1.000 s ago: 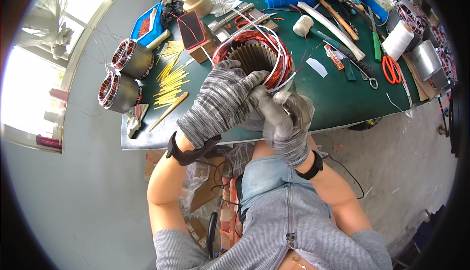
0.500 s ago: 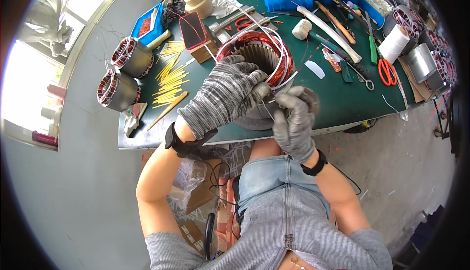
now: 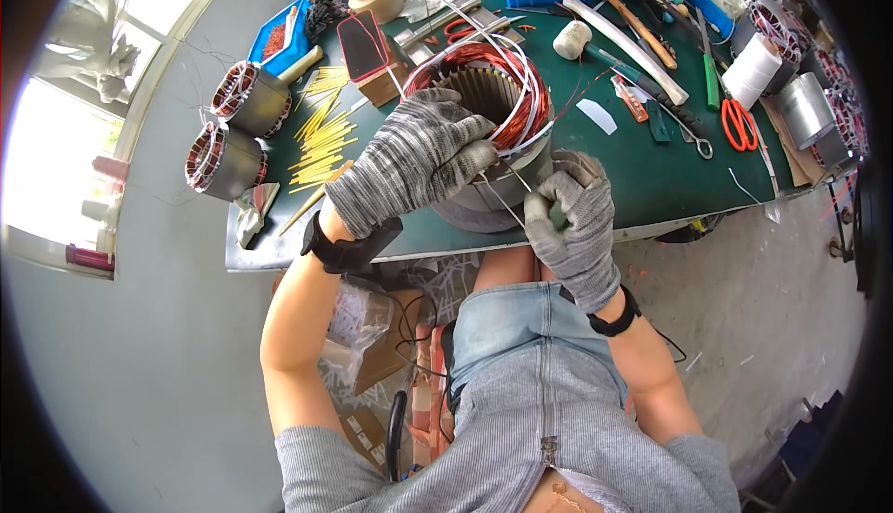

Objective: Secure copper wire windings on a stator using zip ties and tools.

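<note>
At frame centre, my left hand [image 3: 419, 164] now grips the motor stator's [image 3: 484, 127] copper winding. My right hand [image 3: 572, 220] has dropped lower, pinching a white wire [image 3: 507, 173].

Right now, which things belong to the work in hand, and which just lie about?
In hand: large grey stator with copper windings; thin white cord; left hand; right hand.
Lying about: orange-handled scissors; yellow sticks; two small wound stators; white cord spool.

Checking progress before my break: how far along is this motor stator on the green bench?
Copper coils already sit in the stator. In hand: left hand steadies the rim while right hand pulls a thin white cord. Loose white leads remain untied.
</note>
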The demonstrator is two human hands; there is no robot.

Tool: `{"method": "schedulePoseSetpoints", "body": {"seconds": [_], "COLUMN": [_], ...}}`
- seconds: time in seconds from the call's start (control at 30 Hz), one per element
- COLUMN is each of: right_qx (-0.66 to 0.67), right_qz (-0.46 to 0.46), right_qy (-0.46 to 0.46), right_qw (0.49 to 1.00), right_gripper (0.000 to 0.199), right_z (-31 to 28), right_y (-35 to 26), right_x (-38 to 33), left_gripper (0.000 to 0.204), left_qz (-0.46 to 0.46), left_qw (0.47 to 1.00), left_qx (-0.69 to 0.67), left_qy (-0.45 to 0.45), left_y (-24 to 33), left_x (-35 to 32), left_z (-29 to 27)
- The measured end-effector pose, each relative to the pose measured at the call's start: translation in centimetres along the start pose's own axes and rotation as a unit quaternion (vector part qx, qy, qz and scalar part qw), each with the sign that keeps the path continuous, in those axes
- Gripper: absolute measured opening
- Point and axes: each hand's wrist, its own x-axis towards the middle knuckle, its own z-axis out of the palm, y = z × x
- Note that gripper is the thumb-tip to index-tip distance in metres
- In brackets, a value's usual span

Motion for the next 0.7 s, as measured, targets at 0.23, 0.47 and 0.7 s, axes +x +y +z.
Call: {"method": "schedulePoseSetpoints", "body": {"seconds": [0.23,0.47,0.7], "right_qx": [0.228,0.486,0.571], "right_qz": [0.193,0.262,0.300], "right_qy": [-0.050,-0.040,-0.017], "right_qw": [0.953,0.833,0.764], "right_gripper": [0.007,0.011,0.011], "right_z": [-2.4,-2.5,-1.4], "right_y": [-0.6,1.1,0.9], "right_x": [-2.6,1.1,2.7], "left_gripper": [0.028,0.036,0.040], "left_qz": [-0.042,-0.027,-0.033], "left_qw": [0.992,0.999,0.995], "left_qx": [-0.118,-0.003,0.005], "left_qy": [0.026,0.036,0.094], "left_y": [0.3,1.5,1.8], "left_x": [0.2,-0.4,-1.7], "left_z": [-0.3,0.2,1.7]}}
